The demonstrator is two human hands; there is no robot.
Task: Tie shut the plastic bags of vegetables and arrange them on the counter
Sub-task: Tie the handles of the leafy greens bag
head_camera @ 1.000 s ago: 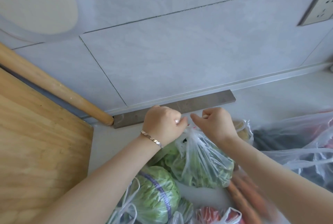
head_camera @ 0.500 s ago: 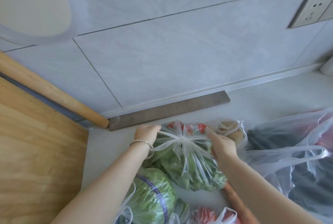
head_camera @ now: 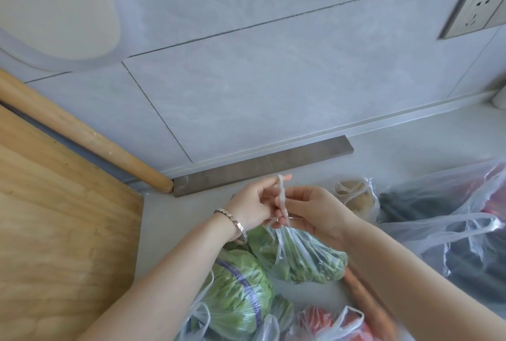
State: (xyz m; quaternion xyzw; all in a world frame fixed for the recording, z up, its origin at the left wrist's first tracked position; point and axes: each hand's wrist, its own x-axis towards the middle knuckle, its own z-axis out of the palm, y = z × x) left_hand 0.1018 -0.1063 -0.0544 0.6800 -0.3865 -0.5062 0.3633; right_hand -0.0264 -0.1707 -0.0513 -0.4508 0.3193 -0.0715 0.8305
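Both hands, left hand (head_camera: 253,205) and right hand (head_camera: 315,210), pinched the twisted handles of a clear plastic bag of leafy greens (head_camera: 304,257) above the pale desk (head_camera: 175,220).

A pale wooden cutting board (head_camera: 63,231) fills the left side, and a round wooden rolling pin (head_camera: 82,135) lies along its far edge against the grey tiled wall (head_camera: 246,80). A flat dark-grey rectangular bar (head_camera: 262,166) rests on the desk at the foot of that wall — its left end just beside the pin's tip. A beige wall socket (head_camera: 476,13) sits high on the right.
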